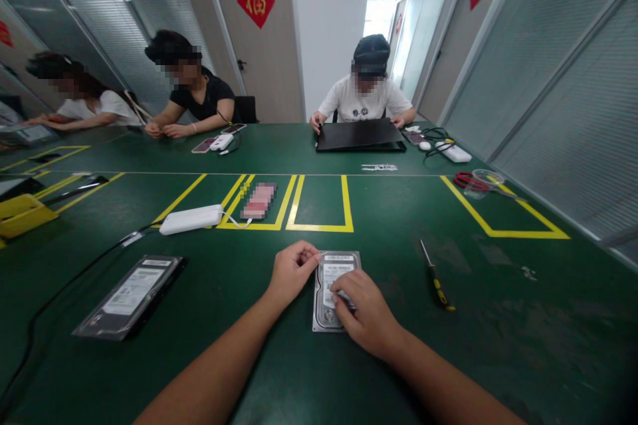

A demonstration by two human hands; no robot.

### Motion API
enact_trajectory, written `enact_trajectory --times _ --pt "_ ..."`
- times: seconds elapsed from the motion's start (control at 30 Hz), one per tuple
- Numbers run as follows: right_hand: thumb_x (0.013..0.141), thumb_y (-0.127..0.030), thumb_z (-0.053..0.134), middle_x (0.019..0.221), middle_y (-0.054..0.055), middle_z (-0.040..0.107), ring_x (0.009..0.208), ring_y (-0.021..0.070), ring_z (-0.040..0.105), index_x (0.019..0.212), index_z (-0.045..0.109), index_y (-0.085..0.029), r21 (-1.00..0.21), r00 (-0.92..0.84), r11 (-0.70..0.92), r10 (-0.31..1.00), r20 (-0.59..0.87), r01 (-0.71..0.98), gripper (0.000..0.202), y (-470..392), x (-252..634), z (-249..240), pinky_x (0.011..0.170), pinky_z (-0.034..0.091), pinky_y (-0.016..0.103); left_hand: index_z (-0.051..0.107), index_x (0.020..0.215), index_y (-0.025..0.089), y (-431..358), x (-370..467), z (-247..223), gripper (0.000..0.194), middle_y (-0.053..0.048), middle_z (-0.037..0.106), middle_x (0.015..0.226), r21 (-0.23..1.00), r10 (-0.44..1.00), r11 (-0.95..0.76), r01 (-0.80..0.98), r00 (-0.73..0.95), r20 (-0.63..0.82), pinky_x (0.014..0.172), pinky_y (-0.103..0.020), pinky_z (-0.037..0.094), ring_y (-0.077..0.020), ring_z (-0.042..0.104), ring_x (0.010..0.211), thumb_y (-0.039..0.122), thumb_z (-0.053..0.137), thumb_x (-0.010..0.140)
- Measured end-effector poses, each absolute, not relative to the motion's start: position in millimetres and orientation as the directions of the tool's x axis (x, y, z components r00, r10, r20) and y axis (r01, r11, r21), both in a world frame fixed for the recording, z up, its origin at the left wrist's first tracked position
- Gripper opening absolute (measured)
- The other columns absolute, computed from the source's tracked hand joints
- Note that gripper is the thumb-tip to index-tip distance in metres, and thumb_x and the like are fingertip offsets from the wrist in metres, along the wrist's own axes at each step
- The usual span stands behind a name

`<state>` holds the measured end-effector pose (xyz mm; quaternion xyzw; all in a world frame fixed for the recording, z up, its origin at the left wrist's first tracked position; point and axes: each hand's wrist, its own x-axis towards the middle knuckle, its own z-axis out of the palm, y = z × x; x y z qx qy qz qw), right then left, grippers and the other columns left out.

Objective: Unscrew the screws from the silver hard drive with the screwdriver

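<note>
A hard drive [323,319] lies label side up on the green table in front of me, its long side pointing away. My left hand [294,271] is at its upper left corner, with curled fingers and the thumb tip against the edge. Over the drive's right half rests my right hand [366,312], hiding part of the label. Its thumb and forefinger come together above the label; anything between them is too small to make out. To the right lies a screwdriver [435,279] with a black and yellow handle, its shaft pointing away from me.
Left of my arms lies a second hard drive [130,295]. A white power bank [192,219] trails a black cable and connects to a phone [259,200]. Scissors [471,180], small metal pieces [528,272] and yellow tape outlines [319,227] are farther off. A co-worker opposite holds a black panel [359,135].
</note>
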<state>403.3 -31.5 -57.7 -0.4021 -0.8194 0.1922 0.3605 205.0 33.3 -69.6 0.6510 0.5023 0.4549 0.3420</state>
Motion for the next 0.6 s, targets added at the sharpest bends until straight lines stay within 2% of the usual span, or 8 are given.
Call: enact_trajectory --times 0.23,0.43,0.6 --pt "0.088 -0.013 0.053 0.092 0.006 0.066 0.088 0.0216 0.057 0.096 0.059 -0.021 -0.601 -0.425 0.599 0.8 0.423 0.53 0.013 -32.5 403.3 -57.2 0.082 0.046 0.039 0.065 0.084 0.017 39.3 200.9 -76.6 0.017 0.002 0.064 0.066 0.924 0.975 -0.221 0.314 0.053 0.215 0.056 -0.022 0.047 -0.0128 0.059 0.058 0.032 0.069 0.079" --pt "0.089 -0.013 0.052 0.092 0.006 0.065 0.089 0.0217 0.057 0.095 0.059 -0.02 -0.607 -0.43 0.595 0.803 0.414 0.527 0.012 -32.5 402.8 -57.9 0.082 0.046 0.039 0.067 0.092 0.015 42.9 198.6 -81.1 0.017 -0.002 0.07 0.075 0.923 0.977 -0.213 0.319 0.062 0.204 0.058 -0.024 0.05 -0.0143 0.065 0.061 0.03 0.062 0.085" --pt "0.089 -0.012 0.052 0.093 0.007 0.065 0.089 0.0216 0.056 0.097 0.059 -0.02 -0.607 -0.433 0.595 0.802 0.411 0.527 0.013 -31.5 403.7 -57.1 0.083 0.045 0.039 0.071 0.091 0.016 45.9 196.8 -79.9 0.016 -0.003 0.07 0.076 0.903 0.967 -0.253 0.348 0.085 0.238 0.061 -0.024 0.05 -0.0146 0.064 0.065 0.028 0.065 0.084"
